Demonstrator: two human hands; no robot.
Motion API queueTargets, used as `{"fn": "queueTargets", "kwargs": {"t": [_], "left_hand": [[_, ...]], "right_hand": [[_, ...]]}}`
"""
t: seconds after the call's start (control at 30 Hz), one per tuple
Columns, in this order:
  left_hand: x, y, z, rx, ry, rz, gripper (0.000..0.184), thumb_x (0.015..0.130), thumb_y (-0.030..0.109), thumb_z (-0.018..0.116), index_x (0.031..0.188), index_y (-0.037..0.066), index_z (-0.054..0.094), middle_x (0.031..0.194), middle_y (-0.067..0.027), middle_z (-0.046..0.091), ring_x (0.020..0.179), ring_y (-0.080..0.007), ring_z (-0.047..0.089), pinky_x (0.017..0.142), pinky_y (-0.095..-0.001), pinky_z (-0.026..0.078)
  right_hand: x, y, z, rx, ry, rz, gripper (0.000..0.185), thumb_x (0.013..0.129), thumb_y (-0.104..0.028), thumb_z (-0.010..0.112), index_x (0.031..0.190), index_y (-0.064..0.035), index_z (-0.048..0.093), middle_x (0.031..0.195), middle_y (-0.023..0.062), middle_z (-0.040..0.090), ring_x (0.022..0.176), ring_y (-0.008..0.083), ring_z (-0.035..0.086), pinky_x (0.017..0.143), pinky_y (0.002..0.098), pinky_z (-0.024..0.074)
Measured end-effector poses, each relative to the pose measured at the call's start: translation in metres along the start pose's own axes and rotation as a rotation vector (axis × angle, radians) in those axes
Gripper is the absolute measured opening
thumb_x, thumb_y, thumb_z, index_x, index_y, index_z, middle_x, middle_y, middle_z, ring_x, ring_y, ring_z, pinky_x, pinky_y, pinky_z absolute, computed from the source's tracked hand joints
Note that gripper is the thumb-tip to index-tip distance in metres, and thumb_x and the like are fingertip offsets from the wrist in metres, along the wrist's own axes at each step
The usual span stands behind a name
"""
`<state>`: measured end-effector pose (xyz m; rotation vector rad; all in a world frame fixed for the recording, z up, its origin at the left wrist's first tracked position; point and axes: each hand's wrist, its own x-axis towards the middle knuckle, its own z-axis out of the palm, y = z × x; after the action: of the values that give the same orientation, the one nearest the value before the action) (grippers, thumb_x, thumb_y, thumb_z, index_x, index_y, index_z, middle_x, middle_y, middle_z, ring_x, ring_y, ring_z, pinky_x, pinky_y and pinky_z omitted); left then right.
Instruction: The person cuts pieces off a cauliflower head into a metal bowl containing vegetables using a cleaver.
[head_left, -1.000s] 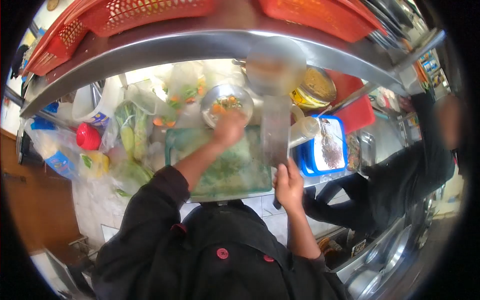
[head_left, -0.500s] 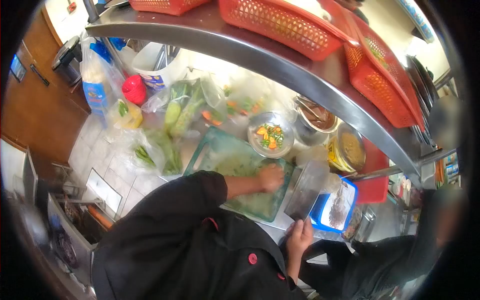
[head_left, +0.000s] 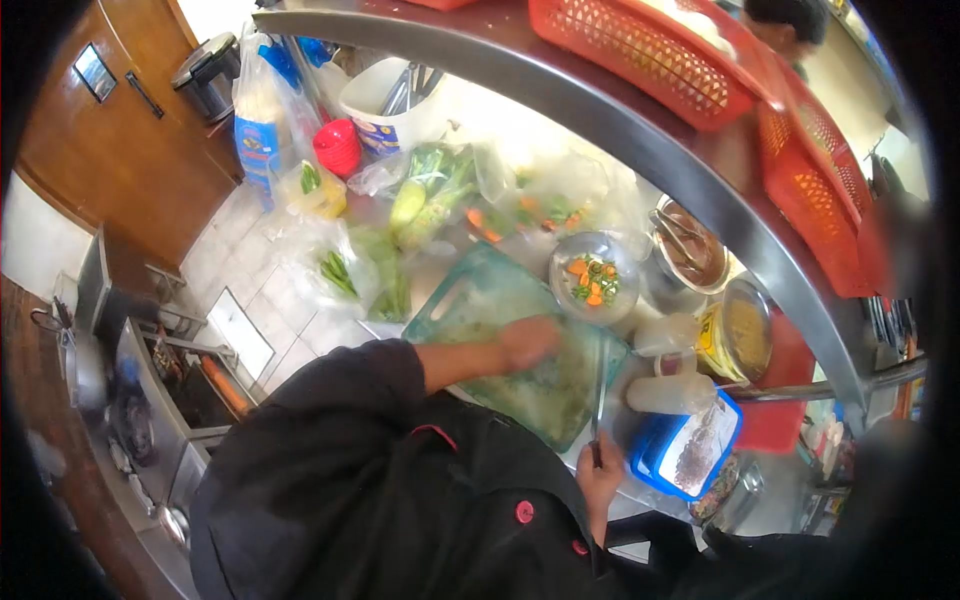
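Note:
My left hand (head_left: pixel 530 343) is over the green cutting board (head_left: pixel 545 415), its fingers smeared by motion, so I cannot see whether it holds anything. My right hand (head_left: pixel 600 468) is closed round the handle of a cleaver (head_left: pixel 600 390). The blade stands edge-on along the board's right side, pointing away from me. Pale wet smears and small bits cover the board. Just beyond it, a metal bowl (head_left: pixel 599 302) contains chopped orange and green vegetables.
Bagged green vegetables (head_left: pixel 410 205) lie behind the board's left corner. To the right are a plastic jug (head_left: pixel 675 392), a blue-rimmed tub (head_left: pixel 690 450) and a yellow container (head_left: pixel 735 335). A steel shelf (head_left: pixel 640 160) with red baskets (head_left: pixel 640 60) hangs overhead. Another person (head_left: pixel 785 25) shows beyond it.
My left hand has moved leftward over the board. The cleaver has turned from showing its broad face to edge-on and come closer to the board. My view has shifted left.

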<state>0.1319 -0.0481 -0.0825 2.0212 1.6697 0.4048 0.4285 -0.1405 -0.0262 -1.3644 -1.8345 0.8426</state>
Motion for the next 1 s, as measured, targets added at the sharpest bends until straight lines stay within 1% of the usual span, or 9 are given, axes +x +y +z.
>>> {"fn": "queueTargets", "kwargs": {"t": [0.1,0.17,0.3,0.4,0.47,0.53,0.7,0.83,1.0], "left_hand": [[0.008,-0.024,-0.017,0.041,0.187,0.161,0.015,0.087,0.014,0.054,0.094,0.004,0.062,0.096,-0.0189,0.061,0.095,-0.0418,0.060,0.079,-0.0522,0.050],[0.026,-0.023,-0.042,-0.059,0.412,0.095,0.013,0.083,0.009,0.056,0.094,0.004,0.061,0.091,-0.0198,0.060,0.093,-0.0406,0.059,0.082,-0.0480,0.048],[0.060,-0.013,-0.101,-0.110,0.382,0.237,0.014,0.084,0.010,0.056,0.095,0.005,0.061,0.094,-0.0199,0.061,0.094,-0.0408,0.059,0.081,-0.0495,0.048],[0.070,-0.002,-0.160,-0.170,0.573,0.405,0.021,0.084,0.011,0.058,0.103,0.005,0.064,0.098,-0.0159,0.063,0.094,-0.0386,0.060,0.082,-0.0485,0.049],[0.082,-0.009,-0.197,-0.007,0.983,0.344,0.022,0.082,0.016,0.063,0.101,0.005,0.065,0.101,-0.0139,0.065,0.098,-0.0379,0.060,0.084,-0.0486,0.049],[0.123,-0.056,-0.208,0.127,1.118,0.170,0.027,0.082,0.025,0.067,0.100,0.005,0.066,0.101,-0.0136,0.066,0.099,-0.0382,0.060,0.088,-0.0479,0.048],[0.204,-0.121,-0.197,-0.254,0.696,0.122,0.044,0.081,0.039,0.071,0.110,0.006,0.068,0.106,-0.0147,0.068,0.100,-0.0377,0.063,0.091,-0.0470,0.049],[0.209,-0.094,-0.155,-0.160,0.203,0.289,0.047,0.080,0.041,0.072,0.112,0.008,0.069,0.107,-0.0154,0.069,0.100,-0.0373,0.064,0.091,-0.0463,0.049],[0.172,-0.081,-0.118,0.097,-0.126,0.315,0.046,0.078,0.044,0.072,0.109,0.010,0.072,0.107,-0.0180,0.070,0.103,-0.0359,0.065,0.090,-0.0449,0.050]], "right_hand": [[-0.003,0.004,0.014,-0.214,-0.068,-0.142,0.033,0.078,-0.008,0.072,0.110,0.0010,0.069,0.077,0.0165,0.059,0.072,0.0351,0.057,0.066,0.0442,0.0460],[-0.007,0.012,0.030,-0.277,-0.071,-0.174,0.033,0.078,-0.009,0.073,0.109,-0.0009,0.069,0.076,0.0161,0.059,0.072,0.0356,0.057,0.066,0.0448,0.0458],[-0.001,0.003,0.055,-0.403,-0.088,-0.219,0.031,0.076,-0.012,0.076,0.107,-0.0080,0.071,0.074,0.0146,0.058,0.075,0.0361,0.057,0.067,0.0464,0.0450],[0.007,0.002,0.065,-0.430,-0.107,-0.242,0.028,0.077,-0.016,0.076,0.105,-0.0102,0.071,0.073,0.0127,0.059,0.074,0.0354,0.057,0.069,0.0462,0.0445],[0.007,-0.001,0.071,-0.453,-0.177,-0.169,0.029,0.077,-0.017,0.076,0.104,-0.0100,0.071,0.073,0.0110,0.060,0.074,0.0342,0.057,0.070,0.0455,0.0439],[0.008,-0.008,0.077,-0.451,-0.120,-0.136,0.029,0.077,-0.017,0.077,0.103,-0.0098,0.071,0.073,0.0107,0.060,0.074,0.0337,0.057,0.070,0.0451,0.0438],[0.007,-0.008,0.084,-0.434,-0.022,-0.054,0.030,0.075,-0.019,0.079,0.103,-0.0093,0.071,0.075,0.0106,0.060,0.075,0.0323,0.057,0.071,0.0436,0.0444],[0.006,-0.006,0.090,-0.464,0.011,-0.016,0.033,0.074,-0.019,0.080,0.105,-0.0097,0.072,0.078,0.0115,0.059,0.077,0.0324,0.056,0.072,0.0436,0.0448],[0.003,-0.003,0.095,-0.496,0.092,-0.003,0.040,0.072,-0.023,0.081,0.109,-0.0113,0.073,0.077,0.0114,0.057,0.077,0.0337,0.055,0.072,0.0444,0.0450]]}}
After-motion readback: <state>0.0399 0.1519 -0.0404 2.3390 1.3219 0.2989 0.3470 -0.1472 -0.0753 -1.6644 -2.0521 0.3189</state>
